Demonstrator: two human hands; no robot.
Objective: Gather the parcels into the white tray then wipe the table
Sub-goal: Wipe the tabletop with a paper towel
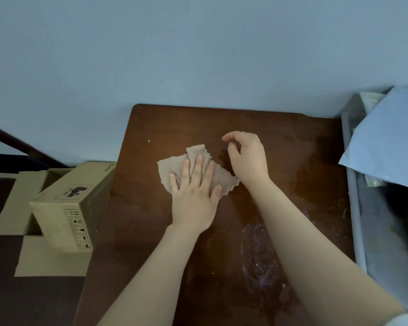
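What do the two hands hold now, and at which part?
The left hand presses flat on the middle of the crumpled beige cloth; the right hand holds nothing.

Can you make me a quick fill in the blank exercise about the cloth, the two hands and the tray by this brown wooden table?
1. The left hand presses flat on the beige ____ cloth.
2. The right hand hovers with fingers curled, holding ____.
3. The pale blue parcel lies in the tray at the ____ edge of the brown wooden table.

Missing words: wiping; nothing; right
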